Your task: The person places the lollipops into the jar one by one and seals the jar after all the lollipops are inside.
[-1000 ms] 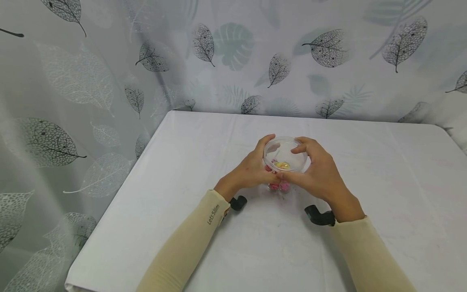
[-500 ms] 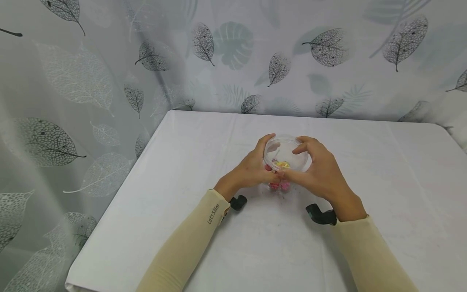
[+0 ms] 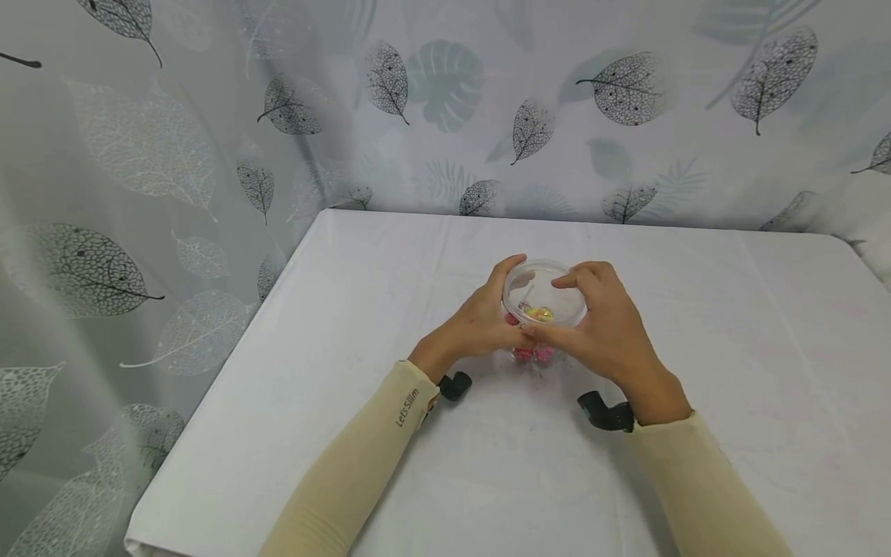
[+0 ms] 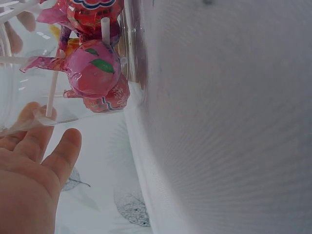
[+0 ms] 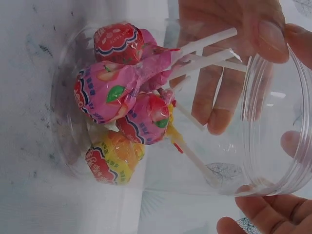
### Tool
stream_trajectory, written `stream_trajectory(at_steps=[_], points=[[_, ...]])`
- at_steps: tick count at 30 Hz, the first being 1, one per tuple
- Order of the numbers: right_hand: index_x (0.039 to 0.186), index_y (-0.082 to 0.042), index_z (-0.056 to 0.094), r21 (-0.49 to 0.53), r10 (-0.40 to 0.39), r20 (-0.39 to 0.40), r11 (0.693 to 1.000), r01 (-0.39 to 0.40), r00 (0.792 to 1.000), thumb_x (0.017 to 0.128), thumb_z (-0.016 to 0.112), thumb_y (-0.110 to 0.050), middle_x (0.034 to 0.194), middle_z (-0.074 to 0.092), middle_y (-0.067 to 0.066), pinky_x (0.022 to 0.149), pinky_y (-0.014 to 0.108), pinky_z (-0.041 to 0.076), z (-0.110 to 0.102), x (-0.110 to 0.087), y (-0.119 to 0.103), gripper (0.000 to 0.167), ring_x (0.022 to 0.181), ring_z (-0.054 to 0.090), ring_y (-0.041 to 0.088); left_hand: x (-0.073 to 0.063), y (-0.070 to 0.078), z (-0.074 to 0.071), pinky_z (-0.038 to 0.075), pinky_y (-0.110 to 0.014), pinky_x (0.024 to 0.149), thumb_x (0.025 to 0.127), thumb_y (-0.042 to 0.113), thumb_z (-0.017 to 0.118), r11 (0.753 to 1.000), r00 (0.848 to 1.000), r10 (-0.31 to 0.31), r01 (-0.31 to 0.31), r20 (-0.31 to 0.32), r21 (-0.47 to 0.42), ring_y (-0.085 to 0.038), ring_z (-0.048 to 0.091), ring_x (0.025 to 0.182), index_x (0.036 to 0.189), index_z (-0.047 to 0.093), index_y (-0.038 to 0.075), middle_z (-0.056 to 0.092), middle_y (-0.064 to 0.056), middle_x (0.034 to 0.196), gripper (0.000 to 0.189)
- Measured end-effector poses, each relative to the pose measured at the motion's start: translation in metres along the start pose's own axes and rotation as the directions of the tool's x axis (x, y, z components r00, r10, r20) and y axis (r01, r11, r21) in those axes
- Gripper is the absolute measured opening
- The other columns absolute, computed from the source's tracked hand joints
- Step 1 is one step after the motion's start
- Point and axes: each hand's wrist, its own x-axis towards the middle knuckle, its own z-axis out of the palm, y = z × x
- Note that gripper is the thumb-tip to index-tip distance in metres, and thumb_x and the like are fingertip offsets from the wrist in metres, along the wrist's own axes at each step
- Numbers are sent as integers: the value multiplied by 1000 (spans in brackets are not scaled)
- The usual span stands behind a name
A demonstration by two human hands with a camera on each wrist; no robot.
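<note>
A clear plastic jar (image 5: 214,156) stands upright on the table, with several wrapped lollipops (image 5: 112,92) inside, pink, red and yellow, sticks upward. Its round clear lid (image 3: 543,282) has a ridged side. My left hand (image 3: 480,317) grips the jar from the left, just under the lid. Around the lid curls my right hand (image 3: 609,333), its thumb in front beside the left thumb and a fingertip over the top. In the left wrist view, the jar's wall shows a pink lollipop (image 4: 92,70) close up. The hands partly hide the jar's body in the head view.
A white cloth covers the table (image 3: 390,271). Behind and to the left hangs a leaf-patterned curtain (image 3: 445,93). Dark wrist camera mounts (image 3: 605,414) stick out below both wrists.
My right hand shifts slightly right, then turns back left around the lid, its wrist swinging a little leftward. My left hand and the jar stay in place.
</note>
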Motion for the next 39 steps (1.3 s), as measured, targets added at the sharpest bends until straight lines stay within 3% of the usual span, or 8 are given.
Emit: stream_trajectory(at_steps=[7,15,23,29,35,39], points=[[120,-1,60,29,-31,83,999,29,996,80,91,-28,157,45,18,107,66,41,-2,0,1,57,143,45,42,-1,-1,-1,48,-43,104,77,19,88,1000,1000,10,-10,3,11,-21,56,122,165,13,25,50,-11,150,116],[114,-1,61,3,-33,25,999,33,999,76,95,-28,148,51,19,103,63,44,3,1,2,58,137,48,39,0,-1,0,48,-44,104,75,15,89,1000,1000,7,-7,1,9,-20,56,121,165,14,27,51,-11,148,118],[122,-3,60,46,28,103,998,-32,994,85,85,-30,159,43,15,109,69,38,1,1,1,52,146,41,40,-1,-1,0,49,-43,104,79,21,87,1000,1000,16,-16,6,15,-22,56,122,165,13,24,49,-12,150,113],[118,-2,59,13,-12,34,1000,11,999,79,92,-30,149,50,20,107,64,42,4,0,2,58,139,46,38,0,-1,0,48,-43,102,76,16,88,1000,1000,5,-5,5,12,-22,57,120,165,14,25,52,-15,148,116],[124,-5,60,40,34,116,998,-38,993,89,81,-32,160,42,16,110,70,37,-2,0,-3,48,146,40,41,0,0,-1,49,-41,103,78,20,90,1000,1000,5,-5,5,11,-21,56,122,165,13,24,49,-14,153,116],[122,-5,61,45,32,99,998,-37,995,89,82,-31,157,45,16,109,69,37,-3,0,-5,47,144,43,41,-1,0,-1,49,-42,103,78,21,91,1000,1000,6,-6,8,17,-22,56,123,165,13,23,48,-14,154,117]])
